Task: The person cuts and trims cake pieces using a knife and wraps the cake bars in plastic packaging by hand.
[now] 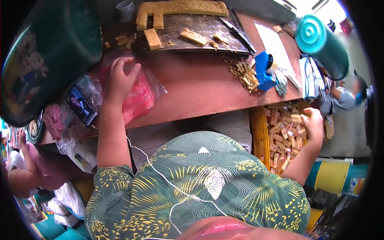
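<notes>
My left hand (121, 78) is over a stack of clear and pinkish-red plastic bags (138, 100) on the table; its fingers are bent, the thumb is apart, and nothing shows between them. My right hand (314, 125) is above the right side of a yellow crate (260, 136) full of wrapped biscuit bars (283, 134). Its fingers are loosely curved and apart, with no item visible in them. Beyond the bags, a dark baking tray (176, 22) bears a long uncut slab (184, 7), loose unwrapped bars (194, 36) and a knife (239, 35).
A blue tape dispenser (264, 72) stands on the reddish-brown table (192, 88) beside crumbs and broken pieces (246, 76). At left are a phone (81, 103) and a large green bin (60, 52). A lidded green bucket (322, 44) stands at right. Other people sit at both sides.
</notes>
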The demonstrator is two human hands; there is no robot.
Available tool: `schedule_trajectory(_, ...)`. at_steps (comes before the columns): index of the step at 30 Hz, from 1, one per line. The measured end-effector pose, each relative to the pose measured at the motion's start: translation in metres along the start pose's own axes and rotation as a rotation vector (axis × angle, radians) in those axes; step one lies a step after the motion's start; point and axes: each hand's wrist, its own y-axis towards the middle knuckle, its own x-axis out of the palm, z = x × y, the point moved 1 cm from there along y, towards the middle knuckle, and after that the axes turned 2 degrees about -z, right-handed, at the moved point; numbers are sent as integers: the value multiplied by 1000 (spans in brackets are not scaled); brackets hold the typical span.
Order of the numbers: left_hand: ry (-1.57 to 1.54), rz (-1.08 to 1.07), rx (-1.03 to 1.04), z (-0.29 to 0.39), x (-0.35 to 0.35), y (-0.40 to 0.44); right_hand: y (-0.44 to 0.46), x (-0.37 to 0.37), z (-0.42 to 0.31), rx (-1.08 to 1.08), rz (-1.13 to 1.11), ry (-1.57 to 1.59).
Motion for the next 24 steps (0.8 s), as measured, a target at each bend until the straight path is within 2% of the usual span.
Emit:
schedule_trajectory(1,99,-9,-12,-9,-2,1,9,-3,5,-115,156,-44)
schedule_trajectory(3,295,-38,-40,-28,4,-3,34,-3,-8,40,168,315)
schedule_trajectory(5,384,-88,-63,-37,13,-9,41,-30,-101,19,227,432)
schedule_trajectory(6,406,-73,-67,-27,14,-12,49,-35,-136,-55,201,440)
schedule_trajectory(7,427,-58,-68,-23,14,-13,78,-9,-139,-172,173,544)
schedule_trajectory(8,417,-35,-42,-27,17,-13,89,-10,-173,-300,232,506)
schedule_trajectory(9,409,-30,-51,-31,18,-14,96,-13,-215,-350,212,640)
schedule_trajectory(10,400,-22,-58,-35,20,-14,102,-27,-253,-382,190,445)
schedule_trajectory(11,391,-13,-63,-38,21,-14,129,-14,-274,-557,163,565)
schedule_trajectory(14,342,39,-31,-47,26,-13,188,8,-361,-595,13,696)
schedule_trajectory(15,370,27,-38,-49,26,-12,198,-2,-393,-496,-167,683)
schedule_trajectory(16,398,15,-43,-50,27,-11,226,21,-416,-656,-140,720)
schedule_trajectory(17,428,0,-48,-51,26,-10,239,27,-442,-760,-27,583)
schedule_trajectory(20,329,-20,-109,-40,21,-9,248,43,-512,-535,-182,598)
schedule_trajectory(21,327,-14,-105,-42,19,-5,249,51,-540,-560,-200,455)
schedule_trajectory(24,242,10,-86,-41,17,-6,246,64,-544,-631,-192,393)
